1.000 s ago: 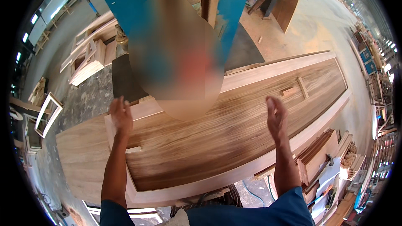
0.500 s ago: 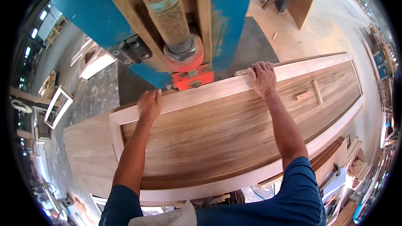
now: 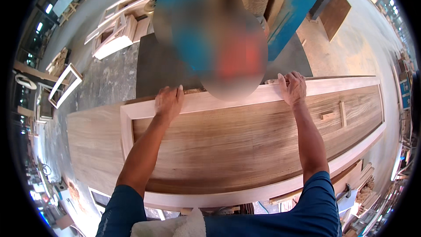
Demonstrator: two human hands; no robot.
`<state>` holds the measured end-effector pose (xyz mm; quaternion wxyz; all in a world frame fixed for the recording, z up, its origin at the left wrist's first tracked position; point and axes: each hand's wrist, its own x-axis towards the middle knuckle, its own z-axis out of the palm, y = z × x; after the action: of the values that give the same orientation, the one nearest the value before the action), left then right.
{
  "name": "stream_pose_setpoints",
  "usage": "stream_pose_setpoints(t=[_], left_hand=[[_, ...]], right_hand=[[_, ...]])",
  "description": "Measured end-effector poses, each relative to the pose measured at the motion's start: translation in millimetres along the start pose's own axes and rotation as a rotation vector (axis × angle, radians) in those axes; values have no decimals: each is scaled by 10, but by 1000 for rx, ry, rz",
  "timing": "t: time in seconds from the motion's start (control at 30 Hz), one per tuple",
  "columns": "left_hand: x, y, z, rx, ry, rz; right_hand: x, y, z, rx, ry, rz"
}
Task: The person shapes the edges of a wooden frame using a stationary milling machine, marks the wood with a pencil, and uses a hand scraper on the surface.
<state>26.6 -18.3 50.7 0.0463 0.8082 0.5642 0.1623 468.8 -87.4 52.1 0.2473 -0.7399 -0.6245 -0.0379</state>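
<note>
A long, pale wooden frame (image 3: 228, 98) lies over a brown wood-grain panel (image 3: 232, 145), spreading across the view before me. My left hand (image 3: 169, 102) grips the frame's far rail toward its left end, its fingers curled over the outer edge. Farther right on that same rail, my right hand (image 3: 293, 87) holds on with its fingers bent over the edge. Between the hands, a blurred round patch covers part of the rail and the lower part of a blue machine (image 3: 287, 17). Two small wood strips, one being an upright stick (image 3: 343, 114), lie inside the frame at the right.
The machine's dark flat base (image 3: 160, 66) extends beyond the far rail. Pale frames (image 3: 116, 41) are piled on the floor at the far left, near a single white frame (image 3: 66, 87). A brown board (image 3: 335, 15) stands at the far right; a hammer (image 3: 345, 192) lies lower right.
The view has shifted, so the machine sits higher and the frame lower right of where they were. Both hands keep their places on the far rail. A blurred patch now hides the machine's red part.
</note>
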Motion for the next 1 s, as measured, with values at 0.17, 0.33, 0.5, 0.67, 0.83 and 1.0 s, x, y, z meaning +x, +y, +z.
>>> stream_pose_setpoints(t=[0.17, 0.33, 0.5, 0.67, 0.83, 1.0], left_hand=[[74, -93, -52, -35, -21, 66], [35, -79, -28, 16, 177, 334], [4, -54, 24, 11, 145, 235], [19, -138, 64, 35, 225, 228], [168, -87, 111, -12, 158, 198], [6, -431, -41, -15, 107, 167]], right_hand=[[16, -60, 97, -9, 59, -24], [-1, 29, 60, -3, 57, -54], [2, 3, 36, 19, 55, -76], [88, -73, 109, -10, 30, -58], [32, 231, 137, -66, 48, -162], [23, 167, 159, 44, -53, -175]])
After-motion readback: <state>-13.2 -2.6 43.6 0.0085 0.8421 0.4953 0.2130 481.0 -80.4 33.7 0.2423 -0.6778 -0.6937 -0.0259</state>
